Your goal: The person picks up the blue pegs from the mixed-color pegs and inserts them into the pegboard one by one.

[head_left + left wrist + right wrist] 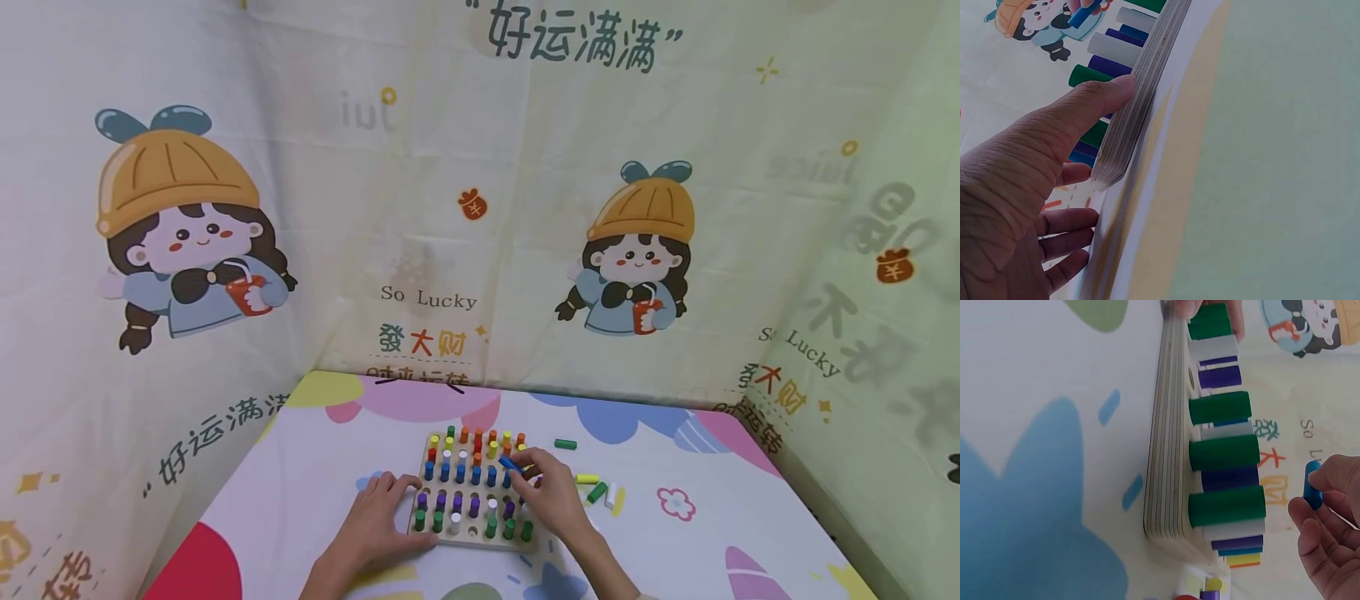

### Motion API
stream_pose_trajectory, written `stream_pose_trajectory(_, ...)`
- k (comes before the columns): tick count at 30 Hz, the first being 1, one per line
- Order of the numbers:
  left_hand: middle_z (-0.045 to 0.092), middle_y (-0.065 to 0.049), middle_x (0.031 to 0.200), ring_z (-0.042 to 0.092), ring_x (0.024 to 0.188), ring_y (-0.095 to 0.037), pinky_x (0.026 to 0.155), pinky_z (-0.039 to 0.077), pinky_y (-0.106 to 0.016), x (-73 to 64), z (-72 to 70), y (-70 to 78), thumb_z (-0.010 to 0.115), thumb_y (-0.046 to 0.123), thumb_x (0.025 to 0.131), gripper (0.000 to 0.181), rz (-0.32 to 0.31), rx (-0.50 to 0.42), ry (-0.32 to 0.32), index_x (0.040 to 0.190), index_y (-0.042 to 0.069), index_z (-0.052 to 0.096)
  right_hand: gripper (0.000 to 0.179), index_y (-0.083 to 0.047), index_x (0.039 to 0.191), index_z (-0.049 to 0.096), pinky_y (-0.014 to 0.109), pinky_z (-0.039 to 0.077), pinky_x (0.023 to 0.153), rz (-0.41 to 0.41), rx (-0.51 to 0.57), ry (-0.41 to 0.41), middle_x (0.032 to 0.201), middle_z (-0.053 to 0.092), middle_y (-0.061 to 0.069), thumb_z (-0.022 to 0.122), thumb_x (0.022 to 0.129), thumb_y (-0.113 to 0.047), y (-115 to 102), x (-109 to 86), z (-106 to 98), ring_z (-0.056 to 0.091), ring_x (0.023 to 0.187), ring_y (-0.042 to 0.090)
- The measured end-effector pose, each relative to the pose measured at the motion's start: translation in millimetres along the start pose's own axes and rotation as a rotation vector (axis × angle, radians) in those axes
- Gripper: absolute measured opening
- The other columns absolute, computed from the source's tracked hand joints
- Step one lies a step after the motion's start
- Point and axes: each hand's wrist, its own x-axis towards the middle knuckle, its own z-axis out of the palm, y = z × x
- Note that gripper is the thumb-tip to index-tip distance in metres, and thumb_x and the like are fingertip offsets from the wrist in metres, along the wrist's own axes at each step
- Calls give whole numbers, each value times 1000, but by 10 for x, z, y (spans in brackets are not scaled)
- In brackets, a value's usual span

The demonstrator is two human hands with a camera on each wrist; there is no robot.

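Note:
A wooden pegboard [480, 546] holds rows of coloured pegs, with several bare holes showing. My left hand [380, 518] rests at its near left corner, the thumb along the near edge and the spread fingers beside the left side. In the left wrist view the thumb [1100, 94] lies straight against the layered edge. My right hand [553, 492] pinches a blue peg [510, 465] between thumb and fingers over the board's right part. That blue peg [1313, 485] is tilted and clear of the board in the right wrist view.
Right of the board lie loose pegs: a green peg [566, 444] farther back, a yellow peg [587, 479], another green peg [597, 492] and a white peg [611, 497]. A patterned cloth covers the table [660, 550]. Printed curtains [510, 250] enclose its back and sides.

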Motion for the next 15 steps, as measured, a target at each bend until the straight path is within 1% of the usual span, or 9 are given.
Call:
stream_pose_trajectory(4, 49, -1, 106, 47, 102, -26, 91, 45, -53, 2, 0, -3, 83, 73, 64, 82, -6, -5, -6, 127, 27, 60, 17, -12, 108, 70, 21, 52, 70, -24, -5, -5, 101, 70, 0, 75, 92, -9, -15, -1, 52, 63, 83, 10)
stream_pose_trajectory(7, 50, -2, 106, 47, 103, -27, 92, 46, -55, 2, -9, -2, 84, 72, 64, 82, -15, -11, -15, 127, 26, 60, 16, -10, 108, 70, 21, 53, 69, -47, 11, -12, 100, 69, 1, 75, 92, -8, -33, 2, 87, 62, 81, 9)
stream_pose_trajectory(10, 50, -3, 107, 47, 103, -27, 93, 46, -56, 4, -16, -1, 84, 71, 64, 82, -17, -12, -17, 128, 27, 60, 15, -11, 108, 70, 21, 53, 69, -52, 33, -24, 98, 69, 0, 74, 93, -9, -59, 6, 111, 62, 80, 8)
stream_pose_trajectory(15, 51, -2, 108, 47, 104, -27, 95, 46, -57, 3, -19, 1, 84, 72, 64, 82, -7, -12, -12, 128, 27, 60, 14, -11, 108, 69, 22, 52, 69, -73, 33, -29, 99, 69, -1, 73, 94, -11, -104, 8, 140, 63, 81, 7)
